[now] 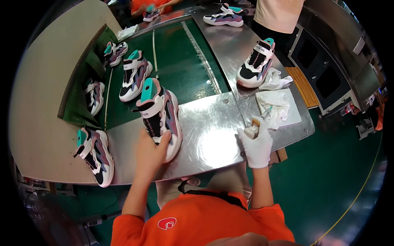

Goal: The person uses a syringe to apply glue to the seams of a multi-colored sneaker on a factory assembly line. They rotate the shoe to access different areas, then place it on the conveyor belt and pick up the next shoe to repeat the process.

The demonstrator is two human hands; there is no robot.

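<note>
My bare left hand (151, 151) is closed around the toe end of a white, black and mauve sneaker (169, 121), tilted above the metal edge, with a teal insert in its collar. My right hand (257, 146), in a white glove, has its fingers curled around a slim pale tool (266, 112); its exact kind is too small to tell. Just beyond that hand lies a crumpled white cloth (277, 104) on a white pad (294, 117). A matching sneaker (256, 67) stands on the metal behind the cloths. Another sneaker (97, 158) rests at the left edge of the table.
Several similar sneakers (135, 78) sit on the green conveyor belt (176, 61) and by its left wall. One more sneaker (223, 18) stands at the far metal corner. A person in a pale top (277, 16) is beyond it. Far off, another person's hands hold a shoe (151, 15).
</note>
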